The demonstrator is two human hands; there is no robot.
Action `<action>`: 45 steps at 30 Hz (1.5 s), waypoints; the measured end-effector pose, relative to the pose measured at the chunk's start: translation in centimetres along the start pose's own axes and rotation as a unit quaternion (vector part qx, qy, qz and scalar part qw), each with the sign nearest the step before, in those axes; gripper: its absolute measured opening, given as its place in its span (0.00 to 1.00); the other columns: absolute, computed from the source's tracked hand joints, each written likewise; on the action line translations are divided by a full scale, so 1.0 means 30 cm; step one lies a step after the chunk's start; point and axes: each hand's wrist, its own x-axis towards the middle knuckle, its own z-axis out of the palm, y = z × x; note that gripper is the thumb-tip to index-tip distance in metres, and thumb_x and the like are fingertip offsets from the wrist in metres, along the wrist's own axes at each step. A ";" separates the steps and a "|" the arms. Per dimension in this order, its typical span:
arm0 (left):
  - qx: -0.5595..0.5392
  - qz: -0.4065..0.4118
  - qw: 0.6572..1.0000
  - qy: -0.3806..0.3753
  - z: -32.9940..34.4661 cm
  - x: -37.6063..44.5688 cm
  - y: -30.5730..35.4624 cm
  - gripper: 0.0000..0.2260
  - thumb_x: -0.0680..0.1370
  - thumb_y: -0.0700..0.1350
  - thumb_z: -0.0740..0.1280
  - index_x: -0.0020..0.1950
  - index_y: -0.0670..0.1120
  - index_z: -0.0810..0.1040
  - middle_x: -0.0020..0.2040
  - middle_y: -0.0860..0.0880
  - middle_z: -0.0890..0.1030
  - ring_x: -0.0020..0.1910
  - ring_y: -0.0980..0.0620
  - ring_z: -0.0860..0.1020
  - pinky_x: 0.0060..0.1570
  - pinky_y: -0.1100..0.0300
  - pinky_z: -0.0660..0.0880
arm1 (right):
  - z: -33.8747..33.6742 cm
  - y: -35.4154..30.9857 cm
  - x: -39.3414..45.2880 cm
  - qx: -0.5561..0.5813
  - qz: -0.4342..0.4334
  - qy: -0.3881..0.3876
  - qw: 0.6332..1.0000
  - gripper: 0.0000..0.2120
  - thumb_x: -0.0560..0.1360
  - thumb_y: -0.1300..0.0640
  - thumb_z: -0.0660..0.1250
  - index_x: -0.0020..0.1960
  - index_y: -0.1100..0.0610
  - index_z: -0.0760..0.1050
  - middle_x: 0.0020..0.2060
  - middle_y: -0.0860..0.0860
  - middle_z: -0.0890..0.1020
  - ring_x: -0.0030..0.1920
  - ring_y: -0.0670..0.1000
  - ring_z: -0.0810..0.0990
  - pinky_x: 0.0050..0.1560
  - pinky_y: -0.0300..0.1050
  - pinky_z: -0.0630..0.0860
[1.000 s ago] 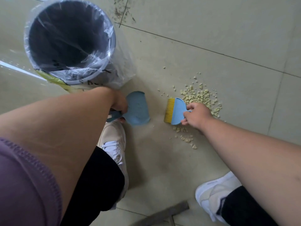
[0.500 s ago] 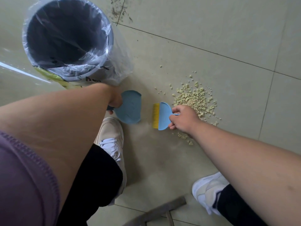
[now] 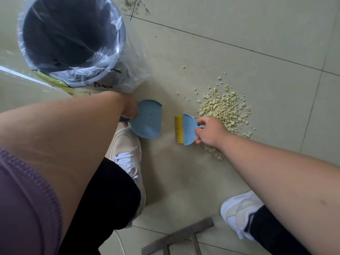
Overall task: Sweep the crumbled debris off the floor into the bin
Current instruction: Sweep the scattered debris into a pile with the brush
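Most of the debris is still waiting on the tile

Nearly all of the crumbled debris (image 3: 223,109) is lying in one pale yellow heap on the floor (image 3: 239,57), with a few stray bits scattered above it and a few more below the wrist. Nothing is showing in the dustpan (image 3: 149,119) yet, so the sweeping step looks barely begun.

Just beside the heap, the brush (image 3: 184,129) is standing with its yellow bristles pointing away from the pile and toward the pan. The right hand (image 3: 210,131) is closing around the brush's thin handle, fingers curled tight on it. The left hand (image 3: 128,111) is gripping the dustpan handle, though the forearm is hiding most of its fingers.

To do this well, the brush is probably needing to go round to the far side of the heap, so that each stroke is pulling crumbs toward the pan. The pan's lip should be pressing flat on the tile, close to the pile, or small bits may be slipping under it. Short, light strokes should be keeping pieces from flicking away.

Beyond the pan, the lined bin (image 3: 73,39) is standing open and near.
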 end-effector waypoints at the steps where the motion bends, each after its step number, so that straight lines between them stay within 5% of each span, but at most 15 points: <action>1: -0.006 0.000 1.000 -0.001 0.001 0.000 0.007 0.12 0.80 0.36 0.67 0.62 0.37 0.82 0.45 0.43 0.87 0.38 0.45 0.87 0.28 0.61 0.80 | -0.022 0.013 0.003 0.003 0.004 0.006 1.000 0.10 0.78 0.66 0.65 0.58 0.59 0.78 0.37 0.61 0.86 0.32 0.53 0.87 0.41 0.50 0.86; 5: -0.013 -0.001 1.000 -0.001 0.008 -0.005 0.035 0.10 0.80 0.35 0.62 0.58 0.34 0.79 0.37 0.41 0.86 0.29 0.49 0.86 0.22 0.62 0.74 | -0.117 0.064 0.011 0.009 0.023 0.035 0.999 0.11 0.78 0.66 0.65 0.59 0.58 0.78 0.37 0.60 0.86 0.34 0.53 0.88 0.45 0.52 0.86; 10: -0.002 0.005 1.000 -0.001 0.014 0.011 0.093 0.13 0.81 0.36 0.68 0.65 0.38 0.80 0.54 0.41 0.87 0.44 0.45 0.88 0.28 0.60 0.80 | -0.208 0.109 0.018 0.006 0.034 0.064 0.997 0.10 0.77 0.65 0.66 0.58 0.58 0.78 0.36 0.59 0.86 0.34 0.53 0.88 0.47 0.55 0.86; 14: -0.014 0.024 1.000 -0.002 0.027 0.017 0.113 0.11 0.80 0.35 0.64 0.62 0.36 0.78 0.38 0.45 0.87 0.29 0.54 0.86 0.25 0.63 0.75 | -0.232 0.119 0.010 0.014 0.036 0.078 0.996 0.08 0.76 0.65 0.66 0.53 0.56 0.79 0.34 0.58 0.86 0.34 0.53 0.88 0.47 0.57 0.86; 20: -0.031 0.039 0.999 -0.010 0.045 0.008 0.136 0.11 0.81 0.39 0.64 0.61 0.35 0.77 0.42 0.39 0.83 0.31 0.43 0.83 0.18 0.63 0.73 | -0.197 0.123 -0.034 0.044 0.013 0.049 0.998 0.04 0.72 0.63 0.70 0.46 0.57 0.80 0.32 0.57 0.85 0.33 0.57 0.87 0.41 0.61 0.86; 25: -0.045 0.057 0.997 -0.039 0.075 0.007 0.151 0.14 0.78 0.41 0.69 0.62 0.39 0.79 0.48 0.39 0.85 0.34 0.41 0.86 0.37 0.49 0.86 | -0.105 0.135 -0.068 0.008 0.000 -0.025 1.000 0.07 0.71 0.66 0.71 0.48 0.58 0.80 0.30 0.59 0.84 0.28 0.54 0.84 0.38 0.56 0.86; 29: -0.037 0.071 0.994 -0.073 0.116 0.006 0.172 0.14 0.74 0.42 0.69 0.59 0.42 0.81 0.45 0.40 0.89 0.37 0.42 0.89 0.48 0.42 0.86 | -0.054 0.148 -0.065 0.007 0.016 -0.038 0.999 0.12 0.71 0.67 0.72 0.53 0.59 0.80 0.30 0.58 0.84 0.26 0.51 0.83 0.34 0.46 0.83; 35: -0.030 0.082 0.992 -0.088 0.115 0.014 0.182 0.11 0.72 0.38 0.71 0.54 0.41 0.83 0.37 0.43 0.89 0.35 0.46 0.88 0.46 0.50 0.86 | -0.111 0.169 -0.038 -0.029 0.024 0.013 0.999 0.13 0.69 0.68 0.72 0.50 0.55 0.79 0.32 0.57 0.84 0.26 0.52 0.82 0.33 0.49 0.84; 41: -0.019 0.099 0.991 -0.090 0.097 0.040 0.152 0.08 0.71 0.40 0.73 0.49 0.43 0.87 0.37 0.48 0.89 0.43 0.46 0.89 0.56 0.47 0.85 | -0.243 0.175 0.003 -0.064 0.024 0.092 0.993 0.10 0.66 0.66 0.74 0.44 0.54 0.79 0.34 0.56 0.85 0.30 0.54 0.86 0.35 0.47 0.84; 45: 0.003 0.101 0.992 -0.073 0.094 0.045 0.145 0.10 0.70 0.41 0.73 0.51 0.45 0.85 0.36 0.48 0.89 0.41 0.41 0.88 0.44 0.52 0.83 | -0.304 0.181 0.023 -0.061 0.032 0.124 0.990 0.10 0.65 0.64 0.74 0.43 0.53 0.79 0.37 0.55 0.85 0.32 0.55 0.86 0.37 0.50 0.85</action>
